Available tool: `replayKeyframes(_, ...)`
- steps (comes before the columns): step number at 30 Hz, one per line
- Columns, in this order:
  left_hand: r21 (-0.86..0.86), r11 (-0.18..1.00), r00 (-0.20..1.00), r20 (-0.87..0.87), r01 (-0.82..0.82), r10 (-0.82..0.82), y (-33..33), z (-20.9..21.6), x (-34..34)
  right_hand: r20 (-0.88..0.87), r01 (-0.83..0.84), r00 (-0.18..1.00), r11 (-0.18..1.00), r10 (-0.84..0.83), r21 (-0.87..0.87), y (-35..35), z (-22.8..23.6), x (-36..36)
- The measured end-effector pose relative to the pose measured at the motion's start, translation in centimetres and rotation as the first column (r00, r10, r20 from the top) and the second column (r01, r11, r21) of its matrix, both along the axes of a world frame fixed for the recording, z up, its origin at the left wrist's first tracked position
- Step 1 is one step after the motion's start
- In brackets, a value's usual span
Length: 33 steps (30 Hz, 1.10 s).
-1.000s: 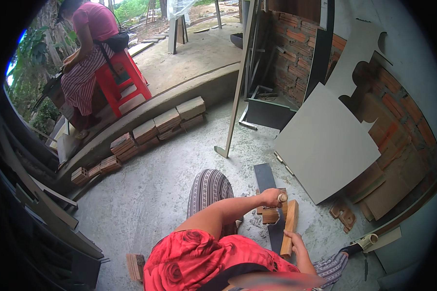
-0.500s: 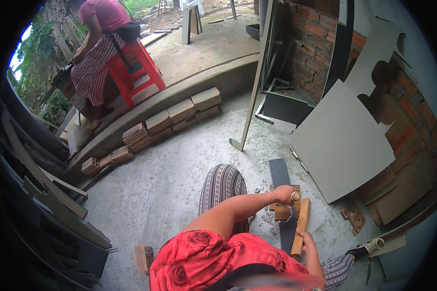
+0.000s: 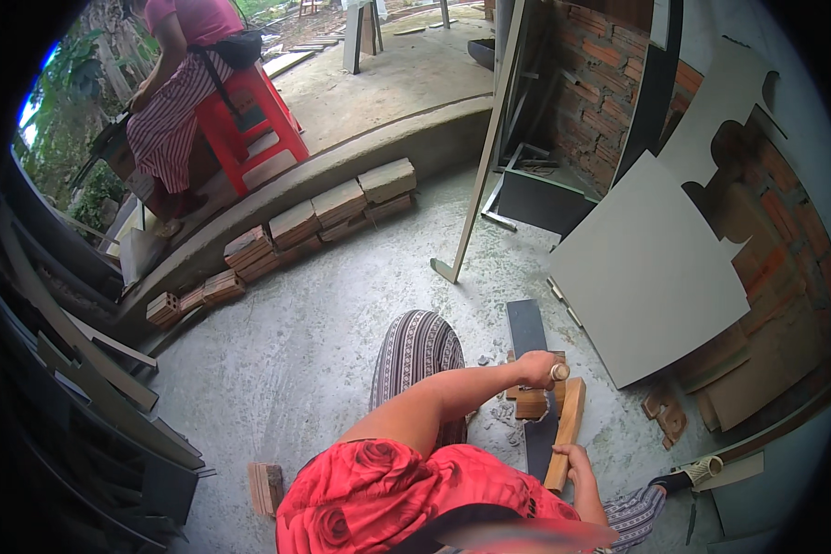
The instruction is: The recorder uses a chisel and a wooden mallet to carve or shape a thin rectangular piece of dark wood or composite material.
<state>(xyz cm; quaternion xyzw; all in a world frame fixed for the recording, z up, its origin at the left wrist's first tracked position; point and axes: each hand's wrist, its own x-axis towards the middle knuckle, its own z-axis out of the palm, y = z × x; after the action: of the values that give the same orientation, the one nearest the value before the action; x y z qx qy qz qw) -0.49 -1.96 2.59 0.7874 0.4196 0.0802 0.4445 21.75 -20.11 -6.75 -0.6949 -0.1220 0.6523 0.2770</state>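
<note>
My left hand (image 3: 534, 368) is closed round a tool with a round wooden handle (image 3: 559, 372), its butt end facing up. The working end of that tool is hidden beneath the hand. Just below the hand, a brown wooden block (image 3: 530, 403) lies across a dark grey board (image 3: 527, 329) on the floor, with pale chips (image 3: 500, 413) scattered beside it. My right hand (image 3: 578, 464) grips the lower part of a squared wooden bar (image 3: 571, 417). The bar slants upward past the right side of the block, its far end close to the round handle.
Large pale panels (image 3: 651, 277) lean at the right. A thin upright strip (image 3: 478, 198) stands ahead on the concrete floor (image 3: 295, 369). Stacked bricks (image 3: 295, 224) line a low ledge, beyond which a person sits on a red stool (image 3: 249, 138). A loose brick (image 3: 266, 489) lies lower left.
The whole view has shifted slightly, carrying the scene a little to the left. Both hands keep their grips and stay at nearly the same place over the block and board.
</note>
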Motion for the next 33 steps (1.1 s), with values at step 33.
replayKeyframes(33, 0.058, 0.996, 0.993, -0.107, 0.062, -0.055, -0.9, -0.4, -0.4, -0.124, -0.008, 0.992, 1.0, 0.009, 0.011, 1.0, 0.0, 0.8)
